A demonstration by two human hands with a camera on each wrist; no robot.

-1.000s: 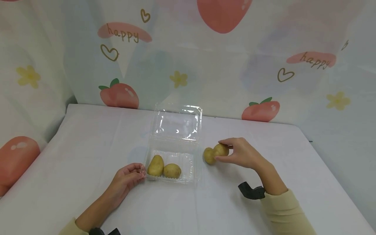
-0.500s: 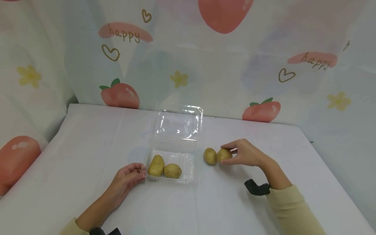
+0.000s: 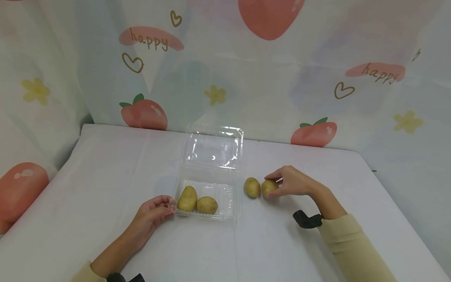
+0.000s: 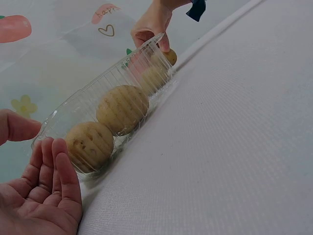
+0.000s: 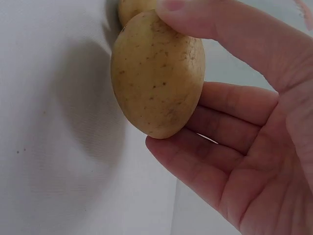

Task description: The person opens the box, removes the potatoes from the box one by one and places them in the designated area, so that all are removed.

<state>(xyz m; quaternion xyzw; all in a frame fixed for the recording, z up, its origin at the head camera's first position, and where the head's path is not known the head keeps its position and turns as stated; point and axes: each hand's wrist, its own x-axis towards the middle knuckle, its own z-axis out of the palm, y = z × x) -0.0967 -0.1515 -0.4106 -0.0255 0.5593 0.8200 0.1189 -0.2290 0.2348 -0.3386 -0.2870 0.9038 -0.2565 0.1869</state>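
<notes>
A clear plastic clamshell box lies with its lid folded back. Inside its left half are two potatoes, a longer one and a rounder one. My left hand pinches the box's left front corner between thumb and fingers, its wall showing close in the left wrist view. To the right of the box, my right hand holds another potato between thumb and fingers, low over the table. Just left of that one sits a further potato.
White cloth covers the table. Behind it hangs a curtain printed with strawberries, flowers and "happy". Black wrist mounts sit at the sleeves, the right one over the cloth.
My right hand has carried its potato a little right and down, opening a small gap from the potato beside it. The left hand and the box have stayed put.
</notes>
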